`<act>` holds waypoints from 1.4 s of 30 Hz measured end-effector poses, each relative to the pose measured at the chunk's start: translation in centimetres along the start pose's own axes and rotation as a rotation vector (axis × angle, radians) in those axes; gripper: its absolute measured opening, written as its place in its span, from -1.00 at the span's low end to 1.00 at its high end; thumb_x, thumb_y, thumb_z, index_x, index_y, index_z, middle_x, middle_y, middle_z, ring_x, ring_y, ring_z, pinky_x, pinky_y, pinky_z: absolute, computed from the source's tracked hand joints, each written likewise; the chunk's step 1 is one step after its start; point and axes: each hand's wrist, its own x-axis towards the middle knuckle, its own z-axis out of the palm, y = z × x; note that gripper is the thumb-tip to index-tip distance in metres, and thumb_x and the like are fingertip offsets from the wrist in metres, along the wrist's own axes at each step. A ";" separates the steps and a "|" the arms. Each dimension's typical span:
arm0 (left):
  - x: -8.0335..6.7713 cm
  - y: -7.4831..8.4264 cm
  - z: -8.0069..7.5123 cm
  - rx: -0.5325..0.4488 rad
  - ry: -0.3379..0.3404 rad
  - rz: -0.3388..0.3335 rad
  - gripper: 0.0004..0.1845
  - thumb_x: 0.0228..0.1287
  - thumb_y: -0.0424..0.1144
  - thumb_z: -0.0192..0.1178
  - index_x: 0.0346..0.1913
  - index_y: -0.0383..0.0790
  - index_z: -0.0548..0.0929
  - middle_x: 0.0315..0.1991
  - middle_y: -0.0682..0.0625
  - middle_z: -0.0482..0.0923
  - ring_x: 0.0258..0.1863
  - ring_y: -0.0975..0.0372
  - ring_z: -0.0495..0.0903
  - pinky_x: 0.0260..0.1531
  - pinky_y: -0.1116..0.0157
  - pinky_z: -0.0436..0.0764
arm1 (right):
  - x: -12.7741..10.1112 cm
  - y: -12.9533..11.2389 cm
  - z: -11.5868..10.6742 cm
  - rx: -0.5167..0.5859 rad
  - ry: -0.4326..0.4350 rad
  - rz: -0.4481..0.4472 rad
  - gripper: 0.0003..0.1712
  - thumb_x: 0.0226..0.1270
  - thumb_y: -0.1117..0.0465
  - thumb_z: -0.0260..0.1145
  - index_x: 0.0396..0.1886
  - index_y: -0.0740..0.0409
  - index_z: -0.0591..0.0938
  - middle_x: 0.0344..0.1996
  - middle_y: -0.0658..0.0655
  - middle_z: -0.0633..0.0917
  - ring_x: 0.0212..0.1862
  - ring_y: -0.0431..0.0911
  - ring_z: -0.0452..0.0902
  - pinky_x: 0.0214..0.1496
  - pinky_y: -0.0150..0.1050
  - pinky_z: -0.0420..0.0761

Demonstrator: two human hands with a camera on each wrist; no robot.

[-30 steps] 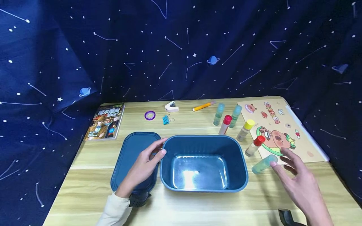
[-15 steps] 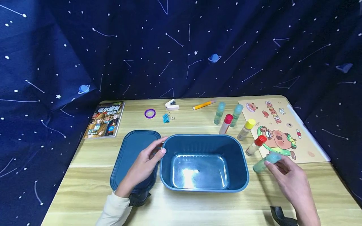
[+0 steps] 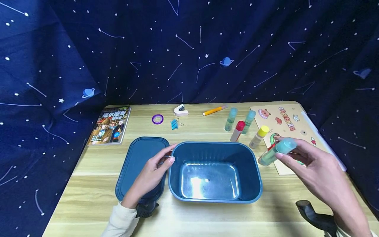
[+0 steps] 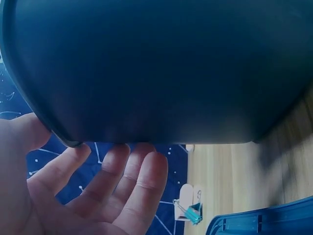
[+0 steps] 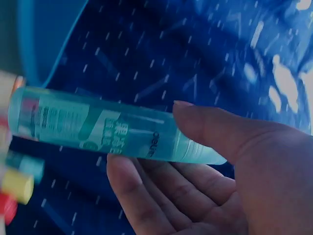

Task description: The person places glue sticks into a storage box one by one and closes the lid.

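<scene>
My right hand (image 3: pixel 319 168) pinches a translucent green glue bottle (image 3: pixel 278 151) between thumb and fingers. The bottle is tilted, raised off the table, right of a dark blue plastic box (image 3: pixel 214 201). In the right wrist view, printed lettering shows on the glue bottle (image 5: pixel 98 125). My left hand (image 3: pixel 151 174) touches the box's left side with relaxed fingers; the left wrist view shows fingertips against the box wall (image 4: pixel 146 73). The box interior shows nothing in it. A red-capped bottle (image 3: pixel 270 147) is mostly hidden behind the held one.
A yellow-capped bottle (image 3: pixel 259 136), a red-capped bottle (image 3: pixel 238 131) and two green bottles (image 3: pixel 231 119) stand beyond the box. Left lies a blue lid (image 3: pixel 142 164). Farther back are a comic book (image 3: pixel 109 125), purple ring (image 3: pixel 157 119), binder clip (image 3: pixel 174 124), white stapler-like item (image 3: pixel 180 111), orange pencil-shaped item (image 3: pixel 214 110) and capybara folder (image 3: pixel 287 121).
My right hand has closed round the leaning green glue bottle and lifted it off the table, moving it slightly away from me. The left hand has stayed at the box.
</scene>
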 end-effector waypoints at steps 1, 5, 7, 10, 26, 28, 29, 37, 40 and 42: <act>0.0 0.0 0.0 0.001 0.002 -0.003 -0.53 0.60 0.00 0.11 0.48 0.27 0.45 0.23 0.03 0.63 0.13 0.18 0.62 0.09 0.31 0.64 | 0.4 -0.7 0.0 -0.004 -0.031 -0.014 -0.55 0.30 0.21 0.54 0.18 0.05 0.70 -0.16 -0.24 0.76 -0.16 -0.69 0.56 -0.21 -0.73 0.53; -0.1 0.1 0.2 0.005 0.004 -0.007 -0.53 0.60 0.00 0.11 0.48 0.27 0.45 0.21 0.03 0.63 0.10 0.19 0.61 0.09 0.31 0.63 | 1.9 -3.5 0.7 0.020 -0.185 -0.089 -0.57 0.32 0.15 0.53 0.17 -0.06 0.70 -0.10 0.05 0.81 -0.15 -0.52 0.67 -0.20 -0.61 0.62; 0.0 0.1 0.3 0.004 0.000 -0.004 -0.53 0.60 0.00 0.11 0.48 0.27 0.45 0.19 0.03 0.63 0.09 0.19 0.61 0.09 0.30 0.63 | 2.6 -5.0 1.2 0.035 -0.276 -0.105 -0.62 0.33 0.07 0.52 0.13 -0.13 0.70 -0.09 0.00 0.82 -0.14 -0.44 0.71 -0.18 -0.53 0.67; 0.0 0.1 0.3 0.006 -0.005 0.000 -0.53 0.60 0.01 0.10 0.48 0.28 0.44 0.20 0.04 0.62 0.09 0.20 0.60 0.11 0.29 0.62 | 3.8 -6.9 2.4 0.121 -0.424 -0.143 -0.68 0.35 0.05 0.50 0.07 -0.14 0.70 -0.08 -0.05 0.80 -0.08 -0.32 0.77 -0.07 -0.44 0.73; 0.1 -0.4 0.3 -0.010 -0.010 -0.013 -0.54 0.62 0.04 0.06 0.48 0.29 0.43 0.24 0.06 0.61 0.10 0.19 0.58 0.09 0.33 0.60 | 7.0 -9.9 13.3 0.221 -0.854 -0.266 -0.69 0.33 0.34 0.47 0.05 0.18 0.72 -0.17 0.02 0.79 -0.06 -0.20 0.77 0.05 -0.28 0.76; 0.1 -0.5 0.3 -0.015 -0.011 -0.007 -0.54 0.62 0.04 0.06 0.49 0.29 0.43 0.25 0.07 0.61 0.10 0.19 0.59 0.09 0.33 0.60 | 7.1 -9.5 14.3 0.215 -0.860 -0.286 -0.72 0.34 0.36 0.45 0.03 0.19 0.72 -0.21 0.00 0.76 -0.10 -0.23 0.74 0.07 -0.28 0.75; 0.1 -0.5 0.4 -0.018 -0.010 -0.007 -0.54 0.62 0.04 0.05 0.48 0.30 0.43 0.26 0.07 0.60 0.11 0.20 0.59 0.09 0.33 0.60 | 7.1 -9.4 14.7 0.207 -0.861 -0.296 -0.73 0.34 0.36 0.45 0.02 0.18 0.72 -0.23 -0.01 0.74 -0.12 -0.25 0.72 0.07 -0.28 0.75; -0.1 -0.6 0.3 -0.027 0.002 -0.013 -0.54 0.62 0.02 0.06 0.49 0.27 0.43 0.27 0.07 0.60 0.15 0.19 0.57 0.16 0.31 0.58 | 7.1 -8.6 16.8 0.170 -0.867 -0.311 -0.71 0.34 0.37 0.45 0.03 0.14 0.71 -0.21 -0.02 0.72 -0.21 -0.26 0.64 -0.02 -0.35 0.72; -0.1 -0.5 0.3 -0.026 0.006 -0.011 -0.53 0.62 0.00 0.06 0.50 0.23 0.43 0.25 0.06 0.60 0.12 0.19 0.57 0.12 0.32 0.58 | 7.1 -8.4 17.2 0.156 -0.862 -0.302 -0.70 0.33 0.37 0.45 0.04 0.14 0.71 -0.20 -0.02 0.72 -0.19 -0.25 0.65 0.02 -0.30 0.74; -0.1 -0.5 0.3 -0.023 0.010 -0.009 -0.52 0.63 -0.01 0.06 0.51 0.21 0.42 0.24 0.05 0.60 0.09 0.19 0.56 0.10 0.33 0.57 | 7.2 -8.3 17.5 0.150 -0.863 -0.292 -0.70 0.33 0.38 0.45 0.04 0.14 0.70 -0.19 -0.01 0.72 -0.17 -0.24 0.67 0.05 -0.25 0.75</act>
